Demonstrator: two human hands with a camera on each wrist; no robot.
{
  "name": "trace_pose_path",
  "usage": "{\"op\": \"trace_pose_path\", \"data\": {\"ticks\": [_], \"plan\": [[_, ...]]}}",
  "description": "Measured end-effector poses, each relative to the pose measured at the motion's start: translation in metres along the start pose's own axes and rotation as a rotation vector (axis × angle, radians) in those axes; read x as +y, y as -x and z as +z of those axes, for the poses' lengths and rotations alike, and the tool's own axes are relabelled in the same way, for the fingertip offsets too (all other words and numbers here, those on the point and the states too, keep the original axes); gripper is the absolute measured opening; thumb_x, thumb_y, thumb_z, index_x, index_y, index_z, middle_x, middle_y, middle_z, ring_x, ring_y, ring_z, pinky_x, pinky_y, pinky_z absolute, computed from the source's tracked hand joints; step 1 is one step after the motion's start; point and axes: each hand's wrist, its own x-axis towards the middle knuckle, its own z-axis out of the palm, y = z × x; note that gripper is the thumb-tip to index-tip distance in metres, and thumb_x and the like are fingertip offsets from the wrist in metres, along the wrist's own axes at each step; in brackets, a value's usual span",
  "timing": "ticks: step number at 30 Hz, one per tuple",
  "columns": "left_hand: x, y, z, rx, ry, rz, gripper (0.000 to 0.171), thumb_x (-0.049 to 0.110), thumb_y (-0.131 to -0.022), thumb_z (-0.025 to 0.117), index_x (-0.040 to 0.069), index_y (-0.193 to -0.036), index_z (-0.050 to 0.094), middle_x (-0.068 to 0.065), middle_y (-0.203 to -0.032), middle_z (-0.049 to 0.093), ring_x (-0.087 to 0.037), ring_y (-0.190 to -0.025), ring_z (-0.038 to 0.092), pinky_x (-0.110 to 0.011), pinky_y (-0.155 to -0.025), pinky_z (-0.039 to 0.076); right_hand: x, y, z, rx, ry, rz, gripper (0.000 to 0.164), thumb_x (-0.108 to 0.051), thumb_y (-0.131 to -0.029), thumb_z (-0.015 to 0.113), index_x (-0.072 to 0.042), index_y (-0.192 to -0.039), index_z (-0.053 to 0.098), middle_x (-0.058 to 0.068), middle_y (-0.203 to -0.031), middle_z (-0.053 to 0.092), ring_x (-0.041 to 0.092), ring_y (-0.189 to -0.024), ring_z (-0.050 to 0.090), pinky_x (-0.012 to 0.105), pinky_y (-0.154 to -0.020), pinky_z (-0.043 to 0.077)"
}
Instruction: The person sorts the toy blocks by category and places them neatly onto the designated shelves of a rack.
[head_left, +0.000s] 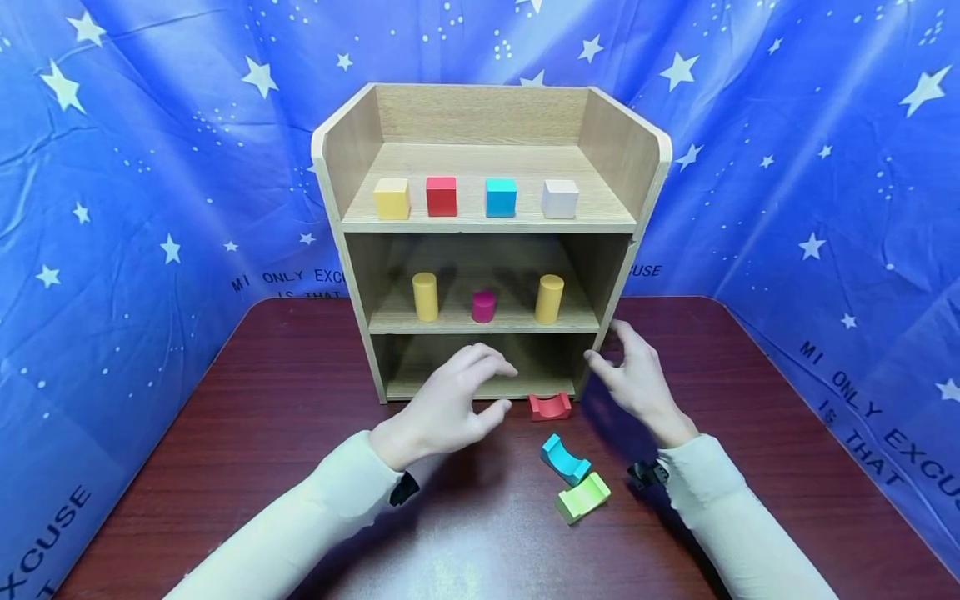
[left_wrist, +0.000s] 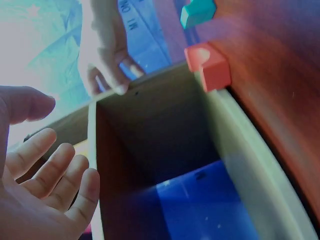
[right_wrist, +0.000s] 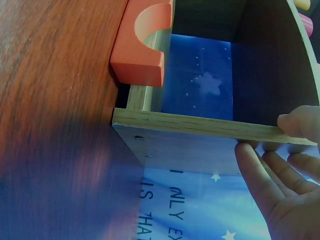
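Observation:
A wooden shelf unit point(head_left: 480, 227) stands on the table. My right hand point(head_left: 637, 379) is at its right side panel, thumb by the front edge and fingers against the outer face, gripping the panel in the right wrist view. My left hand point(head_left: 450, 408) hovers before the bottom compartment, fingers loosely bent and holding nothing. A red arch block point(head_left: 550, 407) sits against the shelf's front foot, between the hands. Nearer me lie a blue arch block point(head_left: 566, 460) and a green arch block point(head_left: 583, 498), close together.
On the top shelf stand a yellow cube point(head_left: 392, 199), a red cube point(head_left: 442, 197), a blue cube point(head_left: 501, 198) and a white cube point(head_left: 559, 199). The middle shelf holds two yellow cylinders point(head_left: 425, 297) and a short magenta cylinder point(head_left: 483, 307). A starry blue cloth point(head_left: 150, 167) surrounds the table.

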Motion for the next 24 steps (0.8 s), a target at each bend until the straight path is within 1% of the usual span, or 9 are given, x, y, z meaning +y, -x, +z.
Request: {"op": "trace_pose_path", "data": {"ticks": [6, 11, 16, 20, 24], "plan": [[0.006, 0.000, 0.017, -0.048, 0.022, 0.014, 0.031, 0.017, -0.081, 0.068, 0.009, -0.110, 0.062, 0.003, -0.108, 0.056, -0.011, -0.103, 0.052, -0.024, -0.093, 0.042, 0.001, 0.000, 0.000, 0.001, 0.010, 0.001, 0.039, -0.007, -0.084, 0.068, 0.000, -0.119, 0.053, 0.017, -0.096, 0.064, 0.033, -0.090, 0.063, 0.047, -0.068, 0.055], [0.012, 0.001, 0.032, -0.111, 0.054, 0.013, 0.030, 0.018, -0.081, 0.068, 0.011, -0.109, 0.062, 0.004, -0.106, 0.056, -0.009, -0.100, 0.053, -0.022, -0.090, 0.043, 0.002, 0.000, 0.001, 0.003, 0.018, -0.006, 0.038, -0.008, -0.084, 0.068, -0.001, -0.119, 0.054, 0.016, -0.096, 0.065, 0.031, -0.089, 0.063, 0.048, -0.068, 0.054], [0.019, 0.002, 0.043, -0.159, 0.071, -0.005, 0.031, 0.021, -0.081, 0.069, 0.012, -0.110, 0.063, 0.004, -0.105, 0.057, -0.010, -0.096, 0.056, -0.021, -0.084, 0.044, 0.002, 0.000, 0.001, 0.008, 0.015, -0.008, 0.038, -0.008, -0.084, 0.069, -0.001, -0.118, 0.054, 0.015, -0.095, 0.065, 0.030, -0.089, 0.064, 0.049, -0.069, 0.054], [0.024, 0.003, 0.053, -0.189, 0.095, 0.006, 0.031, 0.021, -0.081, 0.069, 0.011, -0.110, 0.062, 0.003, -0.102, 0.057, -0.008, -0.090, 0.056, -0.017, -0.079, 0.043, 0.001, 0.000, 0.001, 0.005, 0.012, -0.010, 0.038, -0.007, -0.084, 0.069, -0.001, -0.118, 0.054, 0.015, -0.096, 0.065, 0.029, -0.089, 0.064, 0.048, -0.069, 0.054], [0.029, 0.006, 0.063, -0.229, 0.094, 0.029, 0.030, 0.022, -0.082, 0.069, 0.012, -0.109, 0.062, 0.004, -0.100, 0.055, -0.005, -0.081, 0.052, -0.012, -0.074, 0.040, 0.002, 0.000, 0.001, 0.004, 0.007, -0.009, 0.038, -0.007, -0.084, 0.069, -0.001, -0.119, 0.054, 0.015, -0.096, 0.065, 0.029, -0.089, 0.064, 0.048, -0.069, 0.054]]}}
